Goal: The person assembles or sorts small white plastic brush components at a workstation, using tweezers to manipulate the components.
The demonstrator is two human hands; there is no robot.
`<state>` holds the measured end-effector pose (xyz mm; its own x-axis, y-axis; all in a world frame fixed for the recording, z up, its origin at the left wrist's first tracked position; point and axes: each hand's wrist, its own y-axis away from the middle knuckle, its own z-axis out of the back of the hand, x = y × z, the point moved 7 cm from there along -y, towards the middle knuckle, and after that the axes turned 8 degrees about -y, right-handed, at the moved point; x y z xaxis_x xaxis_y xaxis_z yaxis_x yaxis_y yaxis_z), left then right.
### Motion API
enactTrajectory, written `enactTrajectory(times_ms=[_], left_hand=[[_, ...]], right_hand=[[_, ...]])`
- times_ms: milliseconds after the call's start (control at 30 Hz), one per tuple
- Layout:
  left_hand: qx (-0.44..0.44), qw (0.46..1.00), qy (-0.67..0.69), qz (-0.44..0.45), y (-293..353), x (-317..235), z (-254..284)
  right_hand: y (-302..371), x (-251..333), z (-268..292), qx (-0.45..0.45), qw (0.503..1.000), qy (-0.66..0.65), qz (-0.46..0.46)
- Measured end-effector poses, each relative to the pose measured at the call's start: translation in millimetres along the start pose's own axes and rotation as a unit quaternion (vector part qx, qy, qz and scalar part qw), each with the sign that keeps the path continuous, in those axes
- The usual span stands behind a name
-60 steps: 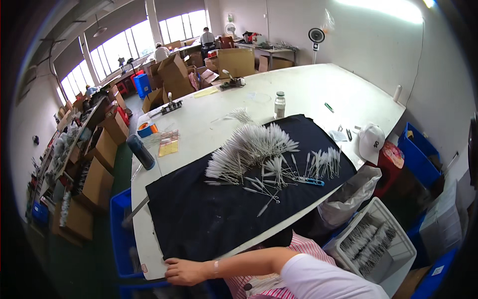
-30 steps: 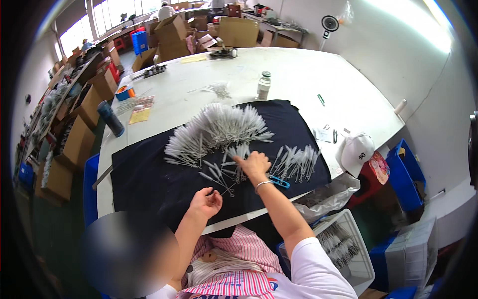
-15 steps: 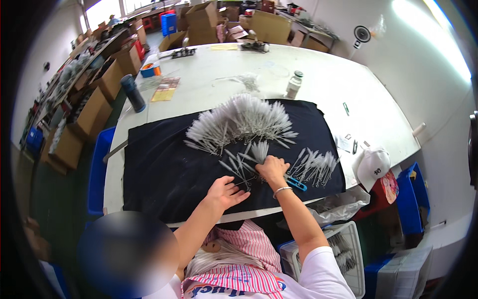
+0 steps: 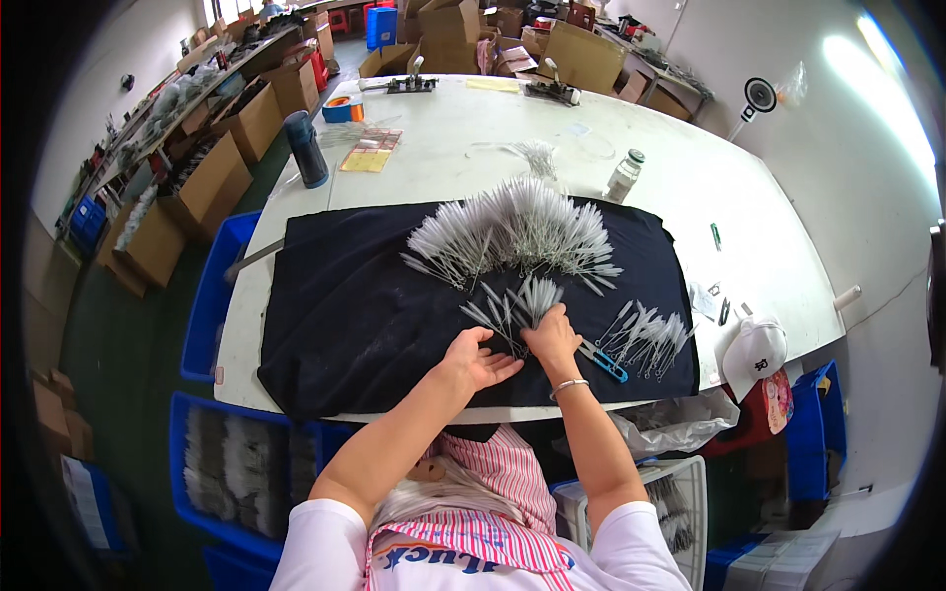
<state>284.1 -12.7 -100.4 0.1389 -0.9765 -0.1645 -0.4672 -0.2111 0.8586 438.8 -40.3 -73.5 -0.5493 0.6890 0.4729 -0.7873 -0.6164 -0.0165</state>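
Note:
My right hand (image 4: pixel 554 340) is closed round the lower ends of a bundle of small white bristle brushes (image 4: pixel 538 298), whose tips point away from me. Just left of it lie several loose brushes (image 4: pixel 490 311) with thin wire handles, fanned on the dark cloth. My left hand (image 4: pixel 480 361) is open, palm partly up, its fingers stretched toward the wire ends of those brushes. Beyond both hands spreads a large fan-shaped pile of the same brushes (image 4: pixel 512 231). A smaller group of brushes (image 4: pixel 650 338) lies to the right, beside blue-handled snips (image 4: pixel 609 365).
The dark cloth (image 4: pixel 335 315) covers the near part of a white table (image 4: pixel 434 138). A jar (image 4: pixel 625 177), a dark bottle (image 4: pixel 306 153), a tape roll (image 4: pixel 343 108) and a white cap (image 4: pixel 756 353) stand around it. A blue crate of brushes (image 4: pixel 236 473) is at lower left.
The view has shifted, so the table appears farther right and the crate at lower left shows. The loose brushes now lie closer to the bundle. My left hand is nearer my right.

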Motion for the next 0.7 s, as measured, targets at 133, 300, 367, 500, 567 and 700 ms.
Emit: enactTrajectory(times_ms=[133,300,367,500,567,700], left_hand=[[0.036,0.998,0.049,0.020,-13,5,-3],[0.035,0.999,-0.018,-0.004,-8,2,2],[0.012,0.997,-0.074,-0.012,-11,0,7],[0.001,0.988,-0.151,-0.033,-17,-3,11],[-0.015,0.985,-0.165,-0.055,-10,-4,17],[-0.046,0.974,-0.155,-0.157,13,5,42]], right_hand=[[-3,-13,-1,0.032,0.996,-0.040,-0.070],[5,-29,10,0.049,0.993,-0.058,-0.085],[7,-30,15,0.015,0.996,-0.052,-0.065],[11,6,8,-0.007,0.991,-0.128,0.021],[13,25,-3,0.034,0.994,-0.107,0.017],[10,37,-23,0.078,0.994,-0.057,0.041]])
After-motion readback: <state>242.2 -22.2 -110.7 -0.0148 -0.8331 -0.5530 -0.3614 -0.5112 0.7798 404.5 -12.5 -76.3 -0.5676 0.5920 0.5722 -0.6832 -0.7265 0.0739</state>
